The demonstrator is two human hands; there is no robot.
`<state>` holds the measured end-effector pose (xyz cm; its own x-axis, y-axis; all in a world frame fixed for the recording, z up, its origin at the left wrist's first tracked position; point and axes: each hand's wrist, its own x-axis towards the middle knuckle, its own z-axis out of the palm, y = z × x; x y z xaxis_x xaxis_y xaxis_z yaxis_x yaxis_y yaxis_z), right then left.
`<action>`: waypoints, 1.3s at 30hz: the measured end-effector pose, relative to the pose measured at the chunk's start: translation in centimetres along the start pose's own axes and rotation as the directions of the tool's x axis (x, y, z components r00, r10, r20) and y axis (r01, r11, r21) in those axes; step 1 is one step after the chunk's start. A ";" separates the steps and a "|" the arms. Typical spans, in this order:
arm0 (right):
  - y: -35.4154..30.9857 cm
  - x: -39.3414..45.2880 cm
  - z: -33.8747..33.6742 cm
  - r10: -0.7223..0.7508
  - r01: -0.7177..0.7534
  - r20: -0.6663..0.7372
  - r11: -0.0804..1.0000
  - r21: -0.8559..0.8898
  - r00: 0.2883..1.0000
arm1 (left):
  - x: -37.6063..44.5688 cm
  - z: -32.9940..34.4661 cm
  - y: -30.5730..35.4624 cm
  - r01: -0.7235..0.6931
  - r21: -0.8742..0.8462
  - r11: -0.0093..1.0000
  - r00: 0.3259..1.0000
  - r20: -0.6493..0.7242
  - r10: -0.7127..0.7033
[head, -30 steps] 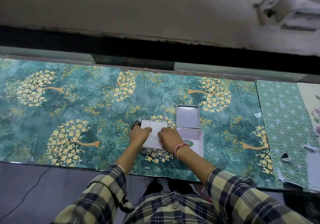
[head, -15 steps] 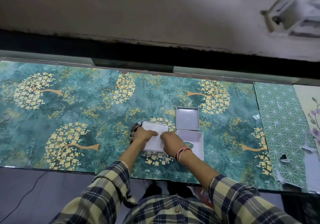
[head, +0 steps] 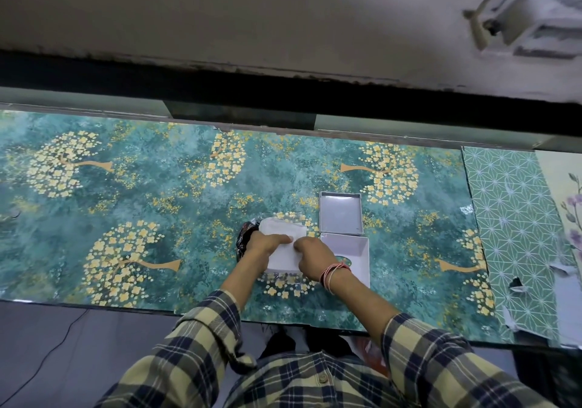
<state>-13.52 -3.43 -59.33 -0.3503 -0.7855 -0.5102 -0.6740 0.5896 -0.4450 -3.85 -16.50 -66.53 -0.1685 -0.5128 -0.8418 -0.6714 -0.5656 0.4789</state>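
A white sheet of paper (head: 282, 229) lies on the patterned table (head: 157, 193), over a dark patterned object (head: 244, 237) that peeks out at its left edge. My left hand (head: 264, 245) grips the paper's left side, with the thumb stretched right across it. Fingers curled, my right hand (head: 313, 258) pinches the paper's right side, almost touching the left thumb. The near half of the paper is hidden under both hands.
An open white box tray (head: 354, 248) sits just right of my right hand, with a second shallow grey tray (head: 341, 212) behind it. A green geometric sheet (head: 510, 218) with paper scraps (head: 516, 284) covers the table's right end. A wall runs behind the table.
My hands have drawn closer together on the paper. The paper's far edge now looks rounded and pulled in over the dark object. The left thumb has stretched across the sheet.
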 end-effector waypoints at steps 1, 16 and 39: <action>0.0 0.0 -0.1 0.001 -0.001 0.002 1.000 0.003 1.000 | 0.7 0.1 -0.4 0.000 0.022 1.000 1.000 -0.017 0.001; 0.3 -0.6 -2.1 0.069 -0.002 -0.224 0.958 0.286 0.972 | -8.2 -2.1 2.5 -0.129 -0.238 0.963 0.989 0.036 0.141; -2.0 -1.1 -6.0 0.296 -0.137 0.058 0.254 0.957 0.953 | -11.8 -1.9 4.6 -0.201 -0.351 0.915 0.937 0.204 0.284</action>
<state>-15.68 -4.86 -53.43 -0.4954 -0.5636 -0.6610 0.4996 0.4375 -0.7476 -3.56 -14.31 -53.92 -0.4961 -0.5092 -0.7033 -0.3270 -0.6407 0.6946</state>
